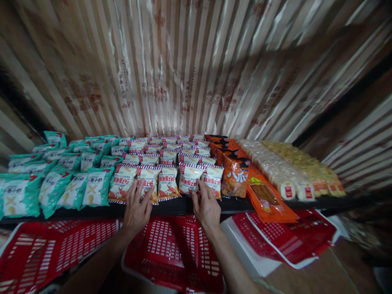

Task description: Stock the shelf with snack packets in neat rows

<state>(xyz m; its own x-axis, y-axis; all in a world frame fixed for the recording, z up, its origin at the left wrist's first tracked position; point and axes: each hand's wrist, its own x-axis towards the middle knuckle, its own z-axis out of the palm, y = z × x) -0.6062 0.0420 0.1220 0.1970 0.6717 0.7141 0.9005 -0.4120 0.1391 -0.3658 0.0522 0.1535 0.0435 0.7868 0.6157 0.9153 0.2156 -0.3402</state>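
White, orange and red snack bags [168, 182] with striped edges stand in rows on a black shelf. My left hand [137, 210] rests with its fingers apart against the front of one snack bag [149, 174] in the front row. At the lower right edge of another snack bag [187, 175], my right hand [206, 206] has its thumb and fingers closed on the bag. That bag sits a little in front of its neighbour and partly overlaps it.
Teal snack bags [94, 188] fill the shelf's left. On the right are orange packets [234, 177], one flat orange pack [266, 196] overhanging the edge, and rows of clear-wrapped items [263, 163]. Red baskets [171, 245] sit below, near a white box [245, 249]. Striped curtain [171, 73] hangs behind.
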